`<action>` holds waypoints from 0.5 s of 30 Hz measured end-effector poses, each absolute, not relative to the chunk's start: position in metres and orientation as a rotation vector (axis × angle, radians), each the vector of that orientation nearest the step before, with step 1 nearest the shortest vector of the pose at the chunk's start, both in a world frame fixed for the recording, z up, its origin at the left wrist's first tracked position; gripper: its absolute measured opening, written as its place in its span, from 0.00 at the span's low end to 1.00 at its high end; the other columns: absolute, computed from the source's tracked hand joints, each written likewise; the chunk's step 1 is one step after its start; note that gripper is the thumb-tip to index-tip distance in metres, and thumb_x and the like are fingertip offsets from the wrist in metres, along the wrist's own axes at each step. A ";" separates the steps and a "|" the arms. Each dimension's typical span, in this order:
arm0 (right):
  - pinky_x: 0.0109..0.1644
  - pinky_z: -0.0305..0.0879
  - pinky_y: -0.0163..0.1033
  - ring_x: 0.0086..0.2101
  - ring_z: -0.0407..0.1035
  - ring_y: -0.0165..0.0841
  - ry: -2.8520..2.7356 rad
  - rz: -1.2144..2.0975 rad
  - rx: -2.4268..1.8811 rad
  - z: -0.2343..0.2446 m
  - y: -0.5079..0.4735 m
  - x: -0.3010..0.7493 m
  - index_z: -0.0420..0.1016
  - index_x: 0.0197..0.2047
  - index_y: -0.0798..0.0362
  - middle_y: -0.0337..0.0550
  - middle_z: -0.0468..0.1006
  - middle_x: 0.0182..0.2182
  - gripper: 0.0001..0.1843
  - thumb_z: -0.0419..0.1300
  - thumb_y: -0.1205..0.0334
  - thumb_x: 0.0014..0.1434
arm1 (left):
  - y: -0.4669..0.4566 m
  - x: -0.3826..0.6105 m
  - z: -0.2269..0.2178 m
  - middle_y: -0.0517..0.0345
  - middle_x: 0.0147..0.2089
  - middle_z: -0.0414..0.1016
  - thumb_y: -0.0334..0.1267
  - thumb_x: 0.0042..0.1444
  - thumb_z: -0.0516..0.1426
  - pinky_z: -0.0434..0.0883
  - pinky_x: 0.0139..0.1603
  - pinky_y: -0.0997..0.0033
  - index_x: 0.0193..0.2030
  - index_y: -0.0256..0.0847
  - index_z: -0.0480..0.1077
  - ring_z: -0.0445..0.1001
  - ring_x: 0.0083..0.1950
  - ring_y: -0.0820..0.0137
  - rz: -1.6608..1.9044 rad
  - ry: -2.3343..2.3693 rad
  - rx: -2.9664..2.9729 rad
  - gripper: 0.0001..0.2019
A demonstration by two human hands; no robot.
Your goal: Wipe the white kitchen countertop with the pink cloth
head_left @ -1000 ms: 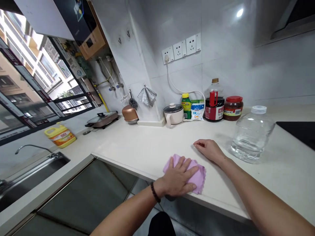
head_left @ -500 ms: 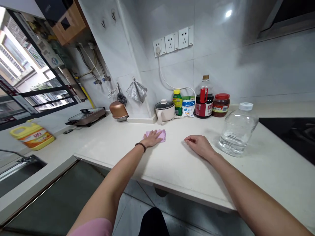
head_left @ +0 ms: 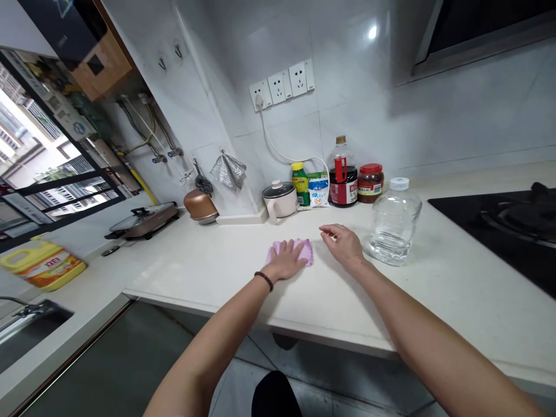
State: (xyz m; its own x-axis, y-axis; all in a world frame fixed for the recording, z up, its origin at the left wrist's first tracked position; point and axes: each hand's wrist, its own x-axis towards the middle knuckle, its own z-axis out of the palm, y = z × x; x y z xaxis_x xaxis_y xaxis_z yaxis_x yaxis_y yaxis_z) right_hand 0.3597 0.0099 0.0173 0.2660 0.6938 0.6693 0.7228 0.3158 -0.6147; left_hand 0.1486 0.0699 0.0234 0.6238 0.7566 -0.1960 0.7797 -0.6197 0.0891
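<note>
- Left hand [head_left: 284, 260]: fingers spread, pressed on pink cloth [head_left: 300, 251]
- Right hand [head_left: 343, 246]: fingers loosely curled, near clear plastic jug [head_left: 394, 223] holding water
- Countertop front edge [head_left: 208, 301]: open surface lay before both hands

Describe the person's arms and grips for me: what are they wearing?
The left forearm is bare, with a dark beaded bracelet at the wrist. The right forearm is bare too, with no band showing. The left grip and right grip are ungloved, and no sleeve shows on either arm.
</note>
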 end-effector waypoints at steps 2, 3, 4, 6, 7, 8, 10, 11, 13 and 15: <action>0.47 0.68 0.42 0.39 0.73 0.37 -1.441 -0.064 -1.366 0.014 0.012 0.362 0.81 0.43 0.50 0.44 0.82 0.39 0.13 0.57 0.60 0.60 | 0.040 0.167 0.021 0.49 0.78 0.24 0.64 0.65 0.37 0.32 0.67 0.26 0.77 0.51 0.32 0.23 0.77 0.46 -0.193 1.112 2.708 0.38; 0.47 0.69 0.42 0.39 0.73 0.37 -1.440 -0.070 -1.357 0.012 0.012 0.363 0.81 0.44 0.50 0.44 0.82 0.38 0.13 0.57 0.60 0.60 | 0.027 0.175 0.020 0.48 0.78 0.25 0.63 0.65 0.39 0.31 0.67 0.26 0.77 0.50 0.33 0.23 0.77 0.46 -0.172 1.024 2.715 0.39; 0.47 0.69 0.42 0.38 0.73 0.37 -1.438 -0.072 -1.350 0.011 0.013 0.364 0.81 0.44 0.50 0.44 0.81 0.38 0.13 0.57 0.60 0.60 | 0.017 0.182 0.019 0.48 0.78 0.26 0.62 0.65 0.41 0.30 0.67 0.26 0.77 0.49 0.35 0.24 0.77 0.46 -0.140 0.930 2.712 0.38; 0.45 0.70 0.42 0.37 0.73 0.37 -1.438 -0.066 -1.340 0.009 0.013 0.366 0.81 0.44 0.50 0.44 0.81 0.38 0.13 0.57 0.59 0.60 | 0.006 0.190 0.021 0.47 0.78 0.34 0.58 0.65 0.46 0.33 0.68 0.29 0.76 0.48 0.44 0.31 0.77 0.47 -0.032 0.723 2.656 0.36; 0.45 0.70 0.42 0.36 0.72 0.36 -1.439 -0.061 -1.338 0.008 0.013 0.367 0.81 0.43 0.50 0.44 0.81 0.38 0.13 0.57 0.59 0.60 | 0.006 0.192 0.025 0.46 0.77 0.43 0.55 0.65 0.48 0.37 0.70 0.32 0.74 0.47 0.52 0.39 0.77 0.48 0.060 0.635 2.589 0.33; 0.44 0.70 0.42 0.36 0.72 0.36 -1.438 -0.057 -1.337 0.009 0.013 0.367 0.81 0.43 0.50 0.44 0.81 0.39 0.13 0.57 0.59 0.60 | 0.007 0.192 0.030 0.45 0.74 0.53 0.53 0.64 0.50 0.45 0.70 0.37 0.70 0.45 0.61 0.49 0.74 0.49 0.186 0.579 2.492 0.29; 0.43 0.69 0.42 0.35 0.72 0.36 -1.427 -0.047 -1.335 0.010 0.012 0.367 0.82 0.42 0.50 0.45 0.82 0.39 0.13 0.57 0.59 0.60 | 0.010 0.185 0.047 0.44 0.61 0.73 0.49 0.62 0.53 0.63 0.64 0.50 0.54 0.40 0.76 0.69 0.62 0.56 0.511 0.566 2.228 0.21; 0.42 0.69 0.41 0.34 0.72 0.35 -1.418 -0.037 -1.336 0.011 0.012 0.367 0.82 0.42 0.50 0.45 0.82 0.39 0.13 0.57 0.59 0.60 | 0.008 0.179 0.058 0.44 0.52 0.79 0.48 0.61 0.55 0.70 0.56 0.57 0.47 0.38 0.78 0.75 0.53 0.60 0.667 0.573 2.073 0.18; 0.39 0.68 0.40 0.30 0.71 0.33 -1.402 0.017 -1.332 0.015 0.010 0.365 0.82 0.41 0.51 0.44 0.82 0.37 0.14 0.57 0.59 0.59 | -0.008 0.165 0.079 0.49 0.37 0.80 0.47 0.58 0.59 0.73 0.37 0.70 0.36 0.36 0.77 0.76 0.36 0.68 0.864 0.510 1.773 0.14; 0.34 0.65 0.38 0.26 0.68 0.31 -1.417 0.140 -1.316 0.018 0.007 0.363 0.83 0.41 0.51 0.42 0.81 0.32 0.14 0.57 0.58 0.59 | -0.042 0.152 0.095 0.54 0.28 0.76 0.48 0.56 0.62 0.66 0.24 0.76 0.33 0.36 0.76 0.70 0.24 0.74 0.789 0.224 1.537 0.14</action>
